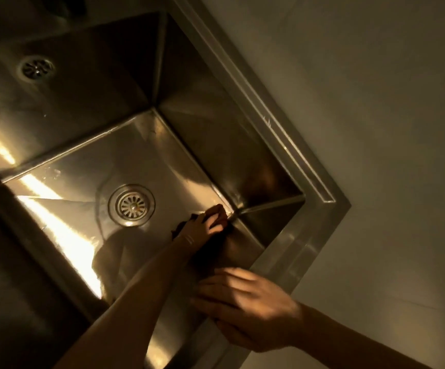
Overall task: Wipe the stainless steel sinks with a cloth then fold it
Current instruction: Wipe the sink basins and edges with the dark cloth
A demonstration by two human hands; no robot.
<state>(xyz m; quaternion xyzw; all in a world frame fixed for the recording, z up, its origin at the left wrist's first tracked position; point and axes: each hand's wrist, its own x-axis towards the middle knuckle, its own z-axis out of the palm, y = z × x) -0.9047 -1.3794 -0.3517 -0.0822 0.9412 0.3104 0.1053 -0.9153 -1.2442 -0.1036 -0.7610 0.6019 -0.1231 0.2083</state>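
A stainless steel sink fills the dim view, with a round drain in its floor. My left hand reaches down to the sink floor near the right corner and grips a dark cloth, pressing it against the steel. The cloth bunches under and behind that hand. My right hand rests on the sink's near rim with fingers spread and holds nothing; it is slightly blurred.
A plain grey counter runs along the right of the sink. A second drain shape shows on the shiny wall at upper left; I cannot tell whether it is a reflection or another basin. Bright light streaks cross the sink floor.
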